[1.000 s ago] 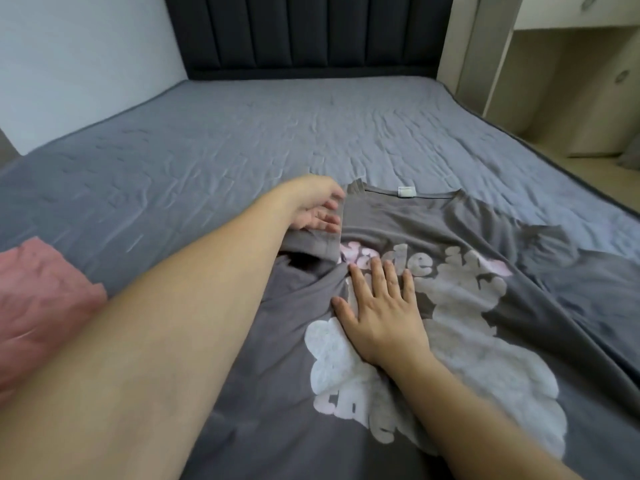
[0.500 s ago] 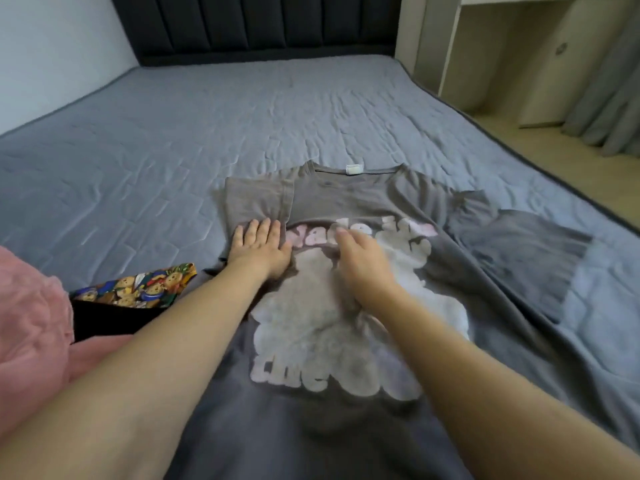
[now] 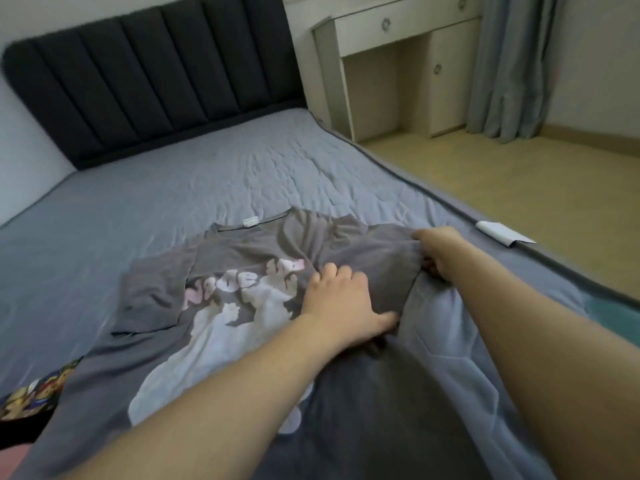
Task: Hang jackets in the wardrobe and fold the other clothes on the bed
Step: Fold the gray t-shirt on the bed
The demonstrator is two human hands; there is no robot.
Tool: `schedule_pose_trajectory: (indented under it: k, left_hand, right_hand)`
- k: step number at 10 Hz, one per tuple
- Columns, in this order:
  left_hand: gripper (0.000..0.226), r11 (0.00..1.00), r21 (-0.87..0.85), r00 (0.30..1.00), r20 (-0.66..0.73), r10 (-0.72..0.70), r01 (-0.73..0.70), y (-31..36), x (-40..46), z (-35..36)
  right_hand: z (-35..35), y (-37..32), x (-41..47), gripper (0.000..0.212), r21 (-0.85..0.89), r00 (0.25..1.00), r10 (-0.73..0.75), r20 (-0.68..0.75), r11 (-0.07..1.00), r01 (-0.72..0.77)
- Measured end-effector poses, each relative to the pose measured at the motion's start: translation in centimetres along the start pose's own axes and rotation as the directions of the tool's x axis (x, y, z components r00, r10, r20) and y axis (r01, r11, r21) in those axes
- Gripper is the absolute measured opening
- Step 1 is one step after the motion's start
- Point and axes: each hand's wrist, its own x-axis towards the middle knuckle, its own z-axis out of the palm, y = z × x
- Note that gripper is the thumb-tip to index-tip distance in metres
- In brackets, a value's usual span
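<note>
A grey T-shirt [image 3: 239, 247] with a white and pink print lies front up on the grey bed [image 3: 214, 174]. Its left sleeve is folded in over the body. My left hand [image 3: 341, 303] lies on the shirt's right side, fingers curled and pressing the cloth down. My right hand [image 3: 440, 252] grips the right sleeve and holds it folded inward over the shirt.
A black garment with a colourful cartoon print [image 3: 31, 400] lies at the lower left, with pink cloth [image 3: 10, 459] at the corner. The bed's right edge [image 3: 519, 251] carries a white tag. Beyond are bare floor, a cream dresser [image 3: 398, 64] and a curtain.
Both hands have moved from the shirt's left and middle to its right side. The right hand has taken hold of the right sleeve and folded it inward. The view swung right.
</note>
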Motion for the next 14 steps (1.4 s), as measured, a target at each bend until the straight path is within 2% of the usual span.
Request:
schedule_pose_trajectory:
  k: [1,2,3,4,5,6,7,8,9,10,11,12,13,14]
  left_hand:
    - [0.075,0.976,0.214,0.983,0.17,-0.064,0.026,2.8,1.3,-0.2]
    - [0.052,0.943,0.33,0.966,0.255,-0.043,-0.045,5.3,1.9,-1.3]
    - [0.029,0.982,0.177,0.982,0.184,0.036,-0.07,6.4,2.8,-2.9]
    - [0.018,0.899,-0.432,0.995,0.095,-0.038,0.076,5.8,5.1,-4.5]
    - [0.019,0.442,-0.874,0.974,0.13,-0.185,0.2,3.6,6.6,-5.8]
    - [0.018,0.057,-0.949,0.91,0.279,-0.307,0.31,-0.5,6.1,-5.4]
    - [0.019,-0.03,-0.862,0.806,0.484,-0.339,0.506,-6.2,3.5,-2.3]
    - [0.027,0.061,-0.826,0.749,0.474,-0.462,0.561,-10.9,1.5,1.1]
    - [0.026,-0.072,-0.845,0.753,0.508,-0.419,0.53,-12.0,0.7,1.7]
    - [0.037,0.271,-0.785,0.789,0.399,-0.466,0.557,-11.9,1.8,2.4]
    - [0.033,0.608,-0.647,0.871,0.198,-0.45,0.461,-12.5,2.2,2.7]
    - [0.028,0.732,-0.572,0.906,0.045,-0.422,0.37,-15.5,1.8,2.2]
    - [0.024,0.836,-0.457,0.904,-0.14,-0.404,0.302,-20.4,1.4,2.0]
    - [0.031,0.876,-0.354,0.857,-0.28,-0.433,0.328,-26.3,2.7,2.6]
  right_hand:
    - [-0.4,-0.3,1.9,0.024,-0.005,0.999,0.032,0.024,0.999,-0.032]
    - [-1.7,-0.9,2.7,0.024,0.034,0.989,0.114,0.093,0.992,-0.118]
    - [-3.3,-2.8,3.5,0.027,0.07,0.988,0.084,0.129,0.993,-0.094]
    - [-5.7,-7.0,4.3,0.032,0.21,0.991,0.05,0.125,0.975,-0.075]
    - [-5.0,-12.0,3.9,0.029,0.229,0.994,0.046,0.098,0.971,-0.067]
    - [1.1,-14.7,1.5,0.025,0.097,0.98,-0.076,0.185,0.994,0.059]
    - [9.0,-12.9,-1.7,0.028,-0.028,0.904,-0.271,0.33,0.955,0.296]
    - [13.4,-7.8,-2.5,0.043,-0.371,0.84,-0.403,0.363,0.765,0.527]
    - [13.6,-2.6,-2.9,0.052,-0.619,0.859,-0.407,0.312,0.598,0.508]
    - [13.2,-0.8,-3.3,0.053,-0.645,0.825,-0.516,0.23,0.555,0.526]
    - [12.8,-2.1,-2.6,0.049,-0.706,0.838,-0.505,0.206,0.516,0.484]
    - [13.9,-2.4,-2.1,0.054,-0.847,0.871,-0.336,0.358,0.276,0.455]
    - [16.5,-2.5,-1.6,0.058,-0.861,0.842,-0.384,0.379,0.189,0.473]
    - [20.0,-3.7,-0.4,0.061,-0.834,0.79,-0.429,0.438,0.134,0.535]
